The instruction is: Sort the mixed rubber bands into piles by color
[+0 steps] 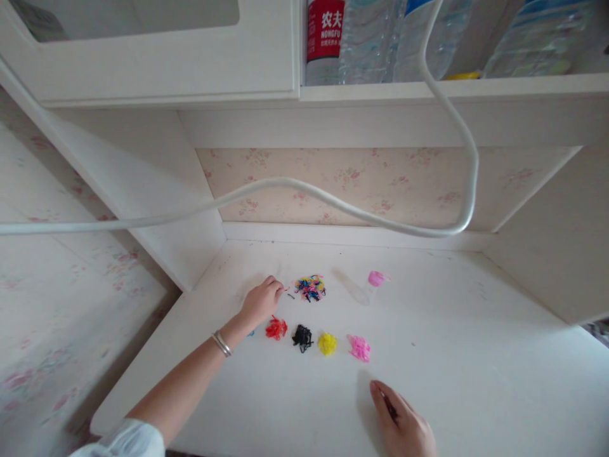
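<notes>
Red strand [286, 289] pinched by left hand [261, 303]; mixed pile [310, 287] just right of those fingertips; right hand [403, 420] farther, curled, contents can't be told.

White on the desk [451, 355]. Nearer its back edge, mixed yellow, pink, blue and black in the rubber-band pile [310, 287]. In order towards the right edge, one-coloured in red heap [276, 328], black heap [302, 337], yellow heap [327, 343], pink heap [360, 348]. Flowery pink on the cream wallpaper [349, 176].
</notes>
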A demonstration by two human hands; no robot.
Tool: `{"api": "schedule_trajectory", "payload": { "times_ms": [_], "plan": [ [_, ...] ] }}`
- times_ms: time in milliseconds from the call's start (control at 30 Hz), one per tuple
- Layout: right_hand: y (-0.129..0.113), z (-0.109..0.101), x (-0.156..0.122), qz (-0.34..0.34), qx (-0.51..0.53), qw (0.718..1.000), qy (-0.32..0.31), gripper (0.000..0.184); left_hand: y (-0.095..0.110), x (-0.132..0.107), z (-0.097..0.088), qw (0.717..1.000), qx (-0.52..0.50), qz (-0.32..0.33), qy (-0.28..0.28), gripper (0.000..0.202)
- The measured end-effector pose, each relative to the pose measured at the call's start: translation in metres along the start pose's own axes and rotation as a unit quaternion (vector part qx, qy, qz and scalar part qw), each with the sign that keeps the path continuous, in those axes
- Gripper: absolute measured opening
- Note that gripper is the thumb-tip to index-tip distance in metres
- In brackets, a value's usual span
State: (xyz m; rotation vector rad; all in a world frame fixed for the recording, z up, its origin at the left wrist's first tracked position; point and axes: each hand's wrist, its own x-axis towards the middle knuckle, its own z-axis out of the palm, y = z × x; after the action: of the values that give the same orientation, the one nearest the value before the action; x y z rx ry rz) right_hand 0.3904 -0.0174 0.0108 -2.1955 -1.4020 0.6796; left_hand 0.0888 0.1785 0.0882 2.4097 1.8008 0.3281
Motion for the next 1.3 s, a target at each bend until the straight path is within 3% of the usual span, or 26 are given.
{"api": "schedule_trajectory", "payload": {
  "times_ms": [300,567,733,900,1000,1133,1233,1300],
  "plan": [
    [0.0,-0.003,-0.002,0.001,-0.023,1.0,-0.011,0.043,0.006,-0.074,0.004,0.999,-0.003,-0.048,0.009,0.029],
    [-0.001,0.0,-0.003,-0.001,-0.019,1.0,-0.004,0.042,0.008,-0.089,0.008,0.998,0.009,-0.067,0.02,0.03],
    [0.003,0.002,-0.002,-0.005,-0.001,1.0,0.004,0.043,0.003,-0.105,0.006,0.993,-0.025,-0.079,0.082,0.027],
    [-0.003,-0.005,0.001,0.017,0.07,0.997,-0.015,0.046,-0.007,-0.145,0.018,0.977,-0.115,-0.093,0.156,0.026],
    [-0.028,-0.016,0.003,-0.034,0.102,0.994,-0.029,0.048,-0.02,-0.17,0.03,0.964,-0.141,-0.133,0.181,0.026],
    [-0.085,-0.029,0.02,-0.163,0.089,0.981,-0.054,0.043,-0.036,-0.191,0.044,0.951,-0.155,-0.171,0.206,0.027],
    [-0.128,-0.025,0.051,-0.223,0.001,0.972,-0.073,0.043,-0.039,-0.196,0.047,0.942,-0.178,-0.181,0.219,0.027],
    [-0.149,-0.016,0.076,-0.224,-0.073,0.968,-0.084,0.039,-0.037,-0.197,0.047,0.94,-0.189,-0.183,0.216,0.027]
  ]
}}
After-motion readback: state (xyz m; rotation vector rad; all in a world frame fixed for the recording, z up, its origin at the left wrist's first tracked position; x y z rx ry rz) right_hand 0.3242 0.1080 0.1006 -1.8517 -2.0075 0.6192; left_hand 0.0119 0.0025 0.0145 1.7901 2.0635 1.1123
